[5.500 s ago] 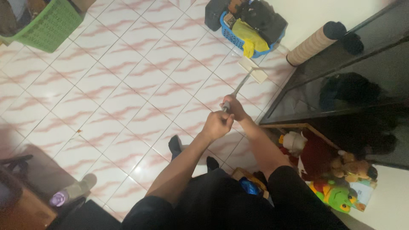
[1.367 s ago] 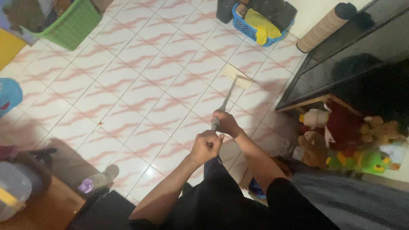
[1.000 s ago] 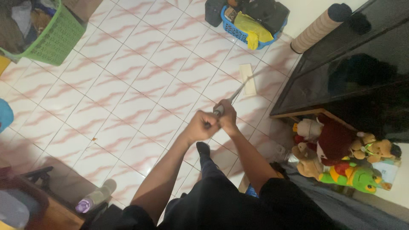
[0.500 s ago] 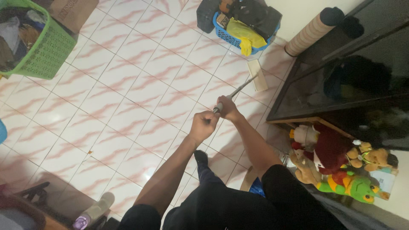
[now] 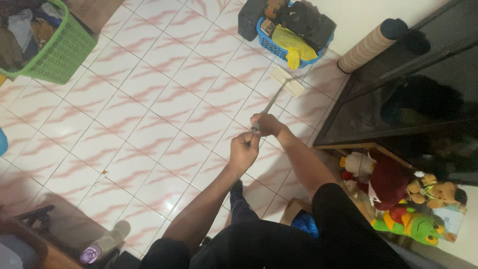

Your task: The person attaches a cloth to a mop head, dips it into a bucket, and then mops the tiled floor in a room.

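Both hands grip the grey metal mop handle (image 5: 271,104) at frame centre: left hand (image 5: 244,149) fisted round the near end, right hand (image 5: 266,124) closed just above it. The flat cream mop pad (image 5: 287,81) sits upper centre, touching the blue plastic basket (image 5: 279,42) of clothes. Vs half a sec ago, pad swung square-on and nearer the basket, so the stroke has reached that corner of the pink-veined white tile floor (image 5: 149,99).

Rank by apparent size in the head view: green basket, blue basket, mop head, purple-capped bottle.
1. Green basket, largest, though the frame edge cuts it off.
2. Blue basket, partly hidden under its contents.
3/4. Mop head and purple-capped bottle look alike; the bottle lies nearer the camera, so unranked.
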